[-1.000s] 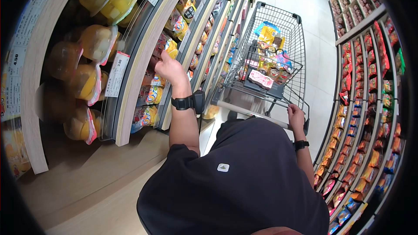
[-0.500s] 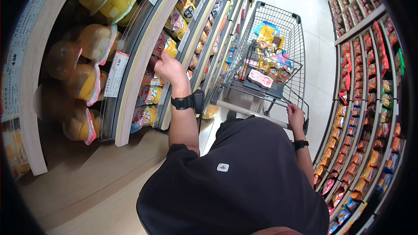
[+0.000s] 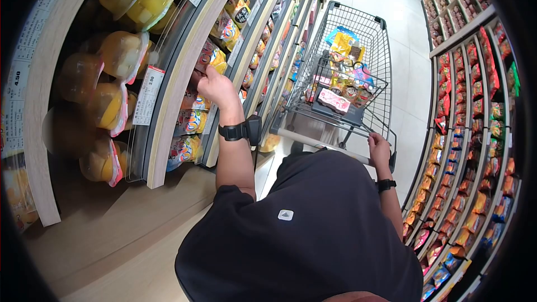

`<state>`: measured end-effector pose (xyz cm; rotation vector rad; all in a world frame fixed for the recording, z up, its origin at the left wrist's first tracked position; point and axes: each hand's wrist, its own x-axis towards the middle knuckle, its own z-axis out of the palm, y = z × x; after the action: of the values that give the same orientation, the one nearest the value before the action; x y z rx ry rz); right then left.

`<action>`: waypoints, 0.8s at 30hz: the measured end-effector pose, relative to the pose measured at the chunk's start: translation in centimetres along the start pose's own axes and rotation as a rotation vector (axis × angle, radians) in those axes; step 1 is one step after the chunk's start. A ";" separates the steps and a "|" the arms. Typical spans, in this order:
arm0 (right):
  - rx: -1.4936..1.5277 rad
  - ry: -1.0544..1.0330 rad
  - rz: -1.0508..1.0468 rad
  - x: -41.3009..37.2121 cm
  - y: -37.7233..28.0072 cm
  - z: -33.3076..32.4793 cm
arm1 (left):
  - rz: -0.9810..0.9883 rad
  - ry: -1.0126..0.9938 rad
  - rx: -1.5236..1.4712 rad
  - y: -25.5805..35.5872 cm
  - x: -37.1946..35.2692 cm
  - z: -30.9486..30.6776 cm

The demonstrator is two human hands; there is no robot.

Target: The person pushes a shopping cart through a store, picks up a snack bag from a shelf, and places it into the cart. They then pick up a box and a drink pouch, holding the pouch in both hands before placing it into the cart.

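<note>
My left hand (image 3: 219, 89) reaches into the left-hand shelf, its fingers closed at the lower edge of a pink-and-yellow packet (image 3: 212, 56). Some of those fingers are hidden behind the shelf edge. Similar glossy packets (image 3: 196, 120) sit just below it in the same row. At the right end of the shopping cart's handle (image 3: 330, 148), my right hand (image 3: 380, 150) is closed with curled fingers, its palm over the bar. The cart (image 3: 386, 67) holds several bright snack bags and a pink-and-white box (image 3: 334, 100).
Large fruit jelly cups (image 3: 120, 56) fill the nearest shelf at left, behind a price tag (image 3: 149, 95). Another stocked shelf (image 3: 470, 151) with red, orange and blue packets lines the right side. Pale floor tiles (image 3: 408, 78) run between them.
Almost nothing differs. The view has shifted very slightly, while both hands keep their places at the packet and the cart handle.
</note>
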<state>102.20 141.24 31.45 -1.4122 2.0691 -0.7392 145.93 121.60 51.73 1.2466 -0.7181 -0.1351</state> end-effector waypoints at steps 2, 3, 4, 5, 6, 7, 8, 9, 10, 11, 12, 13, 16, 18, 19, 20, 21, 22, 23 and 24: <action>0.002 -0.008 -0.002 0.1 0.1 0.1 | -0.239 -0.059 0.127 0.9 -0.1 -0.3; 0.003 -0.007 -0.002 0.1 0.2 0.1 | -0.239 -0.059 0.126 1.2 -0.1 -0.2; 0.004 -0.005 -0.006 0.1 0.2 0.1 | -0.222 -0.041 0.163 1.5 -0.2 -0.1; 0.006 -0.003 -0.010 0.1 0.2 0.1 | -0.205 -0.022 0.199 1.7 -0.3 0.0; 0.006 -0.002 -0.010 0.1 0.1 0.0 | -0.205 -0.023 0.199 1.1 -0.2 -0.1; -0.005 -0.006 -0.012 0.1 0.1 0.0 | -0.212 -0.022 0.208 0.1 0.0 -0.3; -0.017 -0.009 -0.013 0.0 -0.1 -0.1 | -0.220 -0.022 0.217 -0.2 0.1 -0.3; -0.017 -0.009 -0.014 0.0 -0.3 -0.2 | -0.220 -0.021 0.217 -0.5 0.2 -0.2; -0.020 -0.010 -0.002 0.0 -0.5 -0.3 | -0.192 -0.010 0.212 -0.8 0.2 -0.2; -0.023 -0.010 0.009 -0.1 -0.6 -0.3 | -0.165 0.002 0.207 -1.0 0.2 -0.2; -0.023 -0.010 0.009 -0.1 -0.7 -0.4 | -0.165 0.003 0.207 -1.2 0.2 -0.2; -0.021 -0.012 0.008 -0.1 -0.8 -0.4 | -0.140 0.000 0.212 -1.5 0.2 -0.3; -0.020 -0.016 0.007 -0.1 -1.0 -0.5 | -0.067 0.002 0.219 -3.2 0.6 -0.5; -0.021 -0.018 0.007 -0.2 -1.1 -0.5 | -0.021 0.005 0.221 -2.1 0.4 -0.4; -0.015 -0.021 0.016 -0.2 -1.1 -0.5 | -0.070 -0.005 0.234 -1.5 0.2 -0.4; -0.008 -0.023 0.026 -0.2 -1.2 -0.5 | -0.118 -0.015 0.247 -0.8 0.0 -0.3; -0.009 -0.023 0.026 -0.2 -1.1 -0.5 | -0.118 -0.015 0.247 -1.5 0.2 -0.4; -0.013 -0.023 0.026 -0.1 -0.9 -0.4 | -0.061 -0.008 0.256 -2.7 0.5 -0.6; -0.017 -0.023 0.027 -0.1 -0.9 -0.4 | -0.004 -0.002 0.264 -2.2 0.6 -0.5; -0.017 -0.023 0.028 -0.1 -0.8 -0.4 | -0.005 -0.003 0.264 -1.8 0.4 -0.4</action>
<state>102.52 141.17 32.32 -1.3914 2.0784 -0.6928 147.00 121.14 50.26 1.4999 -0.7528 -0.0468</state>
